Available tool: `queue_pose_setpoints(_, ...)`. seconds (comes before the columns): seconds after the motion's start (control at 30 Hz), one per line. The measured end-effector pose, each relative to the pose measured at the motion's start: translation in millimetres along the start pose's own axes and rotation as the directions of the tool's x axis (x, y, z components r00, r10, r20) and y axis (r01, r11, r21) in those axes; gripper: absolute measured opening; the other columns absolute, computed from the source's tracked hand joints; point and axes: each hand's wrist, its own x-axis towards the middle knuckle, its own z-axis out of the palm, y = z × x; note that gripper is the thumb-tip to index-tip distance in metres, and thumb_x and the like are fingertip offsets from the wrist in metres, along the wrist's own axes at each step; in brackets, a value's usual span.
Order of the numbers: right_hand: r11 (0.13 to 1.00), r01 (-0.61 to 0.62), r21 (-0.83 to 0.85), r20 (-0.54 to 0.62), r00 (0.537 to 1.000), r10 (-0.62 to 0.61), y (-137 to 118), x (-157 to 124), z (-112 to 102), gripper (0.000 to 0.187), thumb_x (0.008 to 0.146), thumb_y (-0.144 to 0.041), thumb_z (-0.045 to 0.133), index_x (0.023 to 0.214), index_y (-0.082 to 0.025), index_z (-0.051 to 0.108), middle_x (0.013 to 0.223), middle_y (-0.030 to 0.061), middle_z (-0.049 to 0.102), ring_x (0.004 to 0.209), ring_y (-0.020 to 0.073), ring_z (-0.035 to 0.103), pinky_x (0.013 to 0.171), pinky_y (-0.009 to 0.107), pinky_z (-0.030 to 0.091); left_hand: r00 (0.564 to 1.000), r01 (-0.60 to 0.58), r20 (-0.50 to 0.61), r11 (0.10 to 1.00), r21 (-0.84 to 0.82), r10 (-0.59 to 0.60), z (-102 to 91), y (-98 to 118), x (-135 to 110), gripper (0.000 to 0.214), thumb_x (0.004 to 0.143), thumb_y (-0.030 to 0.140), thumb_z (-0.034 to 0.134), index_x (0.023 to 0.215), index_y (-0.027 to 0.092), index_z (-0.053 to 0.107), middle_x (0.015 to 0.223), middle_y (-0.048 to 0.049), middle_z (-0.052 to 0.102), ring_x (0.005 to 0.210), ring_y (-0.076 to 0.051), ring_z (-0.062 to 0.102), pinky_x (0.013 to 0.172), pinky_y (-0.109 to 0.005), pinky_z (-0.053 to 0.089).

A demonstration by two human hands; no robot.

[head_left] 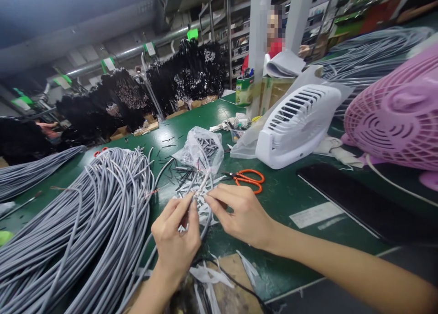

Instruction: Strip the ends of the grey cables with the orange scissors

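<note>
So I'm standing by this green workbench [278, 197] and the person's working on a grey cable, close in to the near edge, left of the middle. Its end [204, 182] looks pale and kind of twisted or braided, whitish, way rougher than the smooth matte grey sleeve behind it. Left hand [176, 234] has it pinched narrow between thumb and finger, and the right hand [241, 213] is pinching right beside it, fingertips nearly meeting. Which strand each one's got is too tiny to make out, sorry.

A huge pile of the same grey cables [99, 227] sprawls over the left end of the bench, lots of pale tips fanned toward the far side. Just past the hands is a clear plastic bag [205, 145] full of short grey tubes, with little dark tubes [183, 173] spilled beside it. Orange-handled scissors [249, 179] lie to the right of that, open a bit.

Labels: there's a green can [243, 91] near the far edge with a printed wrap, but the lettering's too blurry to read. Same for the white and green tags [108, 65] in the back. White fan [297, 122] and pink fan [393, 117] sit toward the right end; can't read a brand on either.
</note>
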Motion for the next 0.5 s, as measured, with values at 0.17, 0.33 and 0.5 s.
queue_pose_setpoints(0.17,1.0,-0.017,0.015,0.018,1.0,0.017,-1.2,1.4,-0.4,0.028,0.088,-0.017,0.042,0.065,-0.014,0.058,0.057,0.0018,0.054,0.052,0.0112,0.049,0.053,0.022,0.038,1.0,-0.007,0.008,1.0,-0.007,0.007,0.9,0.8,-0.3,0.018,0.08,0.01,0.054,0.092,0.015,0.066,0.068,-0.0024,0.064,0.051,-0.008,0.055,0.05,-0.018,0.045)
queue_pose_setpoints(0.33,0.972,-0.165,0.169,0.1,0.984,0.149,-1.6,4.3,0.1,0.032,0.087,-0.018,0.044,0.056,-0.015,0.052,0.05,-0.002,0.047,0.046,0.0086,0.041,0.045,0.02,0.031,0.999,-0.04,0.002,0.999,0.015,0.04,3.1,0.6,-0.9,0.018,0.079,0.008,0.055,0.092,0.014,0.067,0.069,-0.0037,0.065,0.056,-0.01,0.058,0.054,-0.019,0.047)
queue_pose_setpoints(0.5,0.967,-0.179,0.183,0.041,0.984,0.175,-1.7,-0.8,7.1,0.034,0.087,-0.02,0.044,0.055,-0.015,0.052,0.048,-0.0019,0.047,0.046,0.0089,0.041,0.045,0.021,0.032,0.999,-0.029,0.028,0.999,0.026,0.028,4.0,0.7,0.8,0.018,0.079,0.01,0.054,0.09,0.01,0.068,0.066,-0.0049,0.065,0.054,-0.011,0.059,0.051,-0.019,0.046)
